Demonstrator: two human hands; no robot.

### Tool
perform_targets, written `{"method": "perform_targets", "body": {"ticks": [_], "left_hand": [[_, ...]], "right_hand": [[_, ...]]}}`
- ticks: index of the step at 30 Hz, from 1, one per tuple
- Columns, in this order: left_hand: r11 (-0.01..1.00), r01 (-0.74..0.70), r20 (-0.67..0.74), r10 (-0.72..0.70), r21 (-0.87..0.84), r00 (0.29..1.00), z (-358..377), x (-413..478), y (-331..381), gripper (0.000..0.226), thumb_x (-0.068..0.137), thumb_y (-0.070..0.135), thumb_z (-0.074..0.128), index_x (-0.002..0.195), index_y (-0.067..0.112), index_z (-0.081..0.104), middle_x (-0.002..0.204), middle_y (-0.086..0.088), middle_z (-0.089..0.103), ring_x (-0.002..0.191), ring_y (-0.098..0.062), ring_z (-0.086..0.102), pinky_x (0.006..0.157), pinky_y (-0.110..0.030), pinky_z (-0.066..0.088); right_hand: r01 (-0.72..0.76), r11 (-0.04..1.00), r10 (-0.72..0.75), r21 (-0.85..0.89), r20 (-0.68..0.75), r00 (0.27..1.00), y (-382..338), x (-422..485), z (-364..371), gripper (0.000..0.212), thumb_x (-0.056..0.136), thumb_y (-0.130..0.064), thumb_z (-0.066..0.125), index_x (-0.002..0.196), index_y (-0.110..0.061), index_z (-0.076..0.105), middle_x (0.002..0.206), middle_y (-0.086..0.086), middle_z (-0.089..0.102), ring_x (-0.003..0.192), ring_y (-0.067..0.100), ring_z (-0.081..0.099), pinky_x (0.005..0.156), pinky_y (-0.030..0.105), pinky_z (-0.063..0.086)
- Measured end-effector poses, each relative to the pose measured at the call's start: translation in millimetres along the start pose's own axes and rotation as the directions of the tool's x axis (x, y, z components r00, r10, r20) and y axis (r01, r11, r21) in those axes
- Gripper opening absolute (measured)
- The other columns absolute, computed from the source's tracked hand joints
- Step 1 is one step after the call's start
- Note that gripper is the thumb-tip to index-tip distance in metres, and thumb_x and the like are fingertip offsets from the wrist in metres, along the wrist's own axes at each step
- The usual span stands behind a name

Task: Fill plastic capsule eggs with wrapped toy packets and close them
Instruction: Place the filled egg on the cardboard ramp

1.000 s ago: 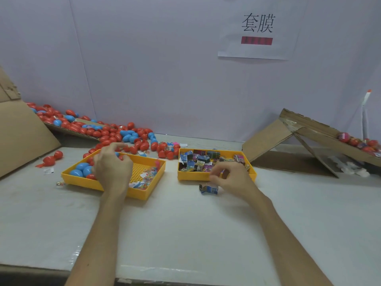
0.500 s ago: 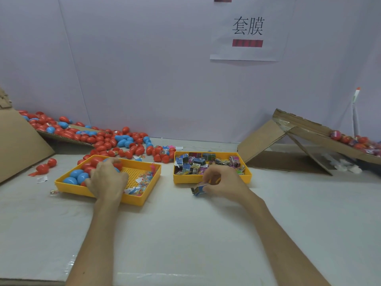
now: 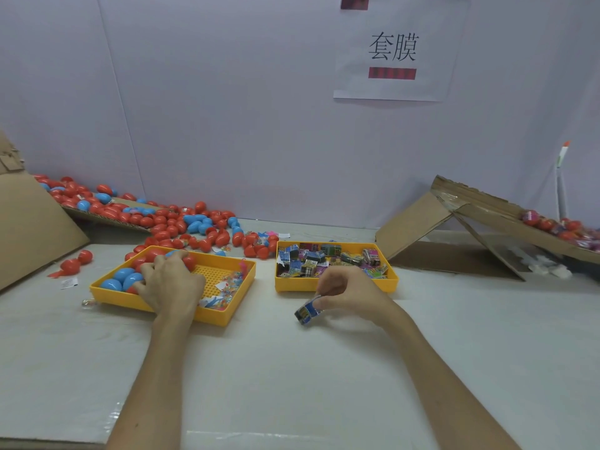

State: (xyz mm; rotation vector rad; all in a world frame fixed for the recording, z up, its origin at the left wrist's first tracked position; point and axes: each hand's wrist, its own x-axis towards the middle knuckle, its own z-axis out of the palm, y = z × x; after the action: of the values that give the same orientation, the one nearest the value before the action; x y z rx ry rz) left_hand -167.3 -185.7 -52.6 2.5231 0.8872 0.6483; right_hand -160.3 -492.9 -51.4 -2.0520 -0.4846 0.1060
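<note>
Two yellow trays stand side by side on the white table. The left tray (image 3: 227, 315) holds red and blue capsule eggs (image 3: 122, 276) and small clear packets. My left hand (image 3: 170, 282) lies palm down over the eggs in it, fingers curled among them; whether it grips one is hidden. The right tray (image 3: 334, 285) is full of colourful wrapped toy packets. In front of that tray, just above the table, my right hand (image 3: 350, 292) pinches a blue wrapped packet (image 3: 306, 311).
A heap of red and blue eggs (image 3: 168, 222) spills from a cardboard ramp (image 3: 32, 228) at the back left. At the right, a folded cardboard chute (image 3: 470, 222) carries filled eggs (image 3: 552, 225). A paper sign (image 3: 393, 53) hangs on the wall.
My right hand picked the blue packet off the table in front of the right tray and lifted it slightly. My left hand settled lower onto the eggs in the left tray.
</note>
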Motion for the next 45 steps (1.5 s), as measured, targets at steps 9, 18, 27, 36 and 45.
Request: {"method": "perform_targets", "body": {"ticks": [9, 18, 27, 36, 45], "left_hand": [[0.998, 0.016, 0.006, -0.016, 0.06, 1.0, 3, 0, 0, 0.039, 0.091, 0.019, 0.073, 0.129, 0.023, 0.068, 0.128, -0.014, 0.057, 0.124, -0.033, 0.044, 0.101, -0.049, 0.037], [0.996, -0.015, 0.026, 0.017, -0.092, 1.0, 5, -1, -1, 0.032, 0.089, 0.009, 0.073, 0.118, 0.025, 0.071, 0.114, -0.009, 0.068, 0.114, -0.029, 0.05, 0.085, -0.044, 0.051], [0.993, -0.047, 0.074, 0.055, -0.106, 0.996, 2, -1, -2, 0.021, 0.094, 0.024, 0.07, 0.116, 0.025, 0.07, 0.11, -0.005, 0.072, 0.099, -0.027, 0.065, 0.082, -0.042, 0.057], [0.79, -0.284, -0.162, 0.233, -0.543, 0.959, 0, -6, 6, 0.014, 0.098, 0.013, 0.062, 0.108, 0.012, 0.072, 0.101, -0.009, 0.072, 0.082, -0.014, 0.061, 0.069, -0.03, 0.054], [0.594, -0.695, 0.184, 0.798, -0.404, 0.574, 13, -77, 56, 0.03, 0.09, 0.065, 0.047, 0.101, 0.04, 0.06, 0.067, 0.014, 0.06, 0.059, -0.004, 0.053, 0.055, -0.026, 0.037]], "right_hand": [[-0.045, 0.999, 0.046, 0.019, -0.054, 0.997, -2, 0, 3, 0.012, 0.079, -0.014, 0.084, 0.074, -0.019, 0.075, 0.077, -0.004, 0.076, 0.074, 0.008, 0.072, 0.061, 0.019, 0.052], [-0.061, 0.998, 0.06, -0.016, -0.088, 0.994, 1, 3, 5, 0.008, 0.083, -0.014, 0.08, 0.077, -0.02, 0.078, 0.077, -0.007, 0.076, 0.075, 0.004, 0.071, 0.059, 0.017, 0.053], [-0.014, 0.994, -0.001, -0.105, -0.143, 0.99, 3, 4, 6, 0.015, 0.085, -0.017, 0.079, 0.075, -0.028, 0.077, 0.077, -0.013, 0.073, 0.074, -0.008, 0.064, 0.06, 0.008, 0.045], [0.054, 0.981, -0.086, -0.186, -0.173, 0.981, 3, 5, 5, 0.011, 0.087, -0.016, 0.077, 0.08, -0.025, 0.077, 0.08, -0.011, 0.072, 0.071, -0.009, 0.06, 0.064, 0.009, 0.045], [0.103, 0.962, -0.177, -0.251, -0.288, 0.941, 9, 7, 7, 0.011, 0.081, -0.014, 0.081, 0.075, -0.021, 0.076, 0.068, -0.008, 0.071, 0.063, 0.003, 0.063, 0.059, 0.013, 0.047]]}}
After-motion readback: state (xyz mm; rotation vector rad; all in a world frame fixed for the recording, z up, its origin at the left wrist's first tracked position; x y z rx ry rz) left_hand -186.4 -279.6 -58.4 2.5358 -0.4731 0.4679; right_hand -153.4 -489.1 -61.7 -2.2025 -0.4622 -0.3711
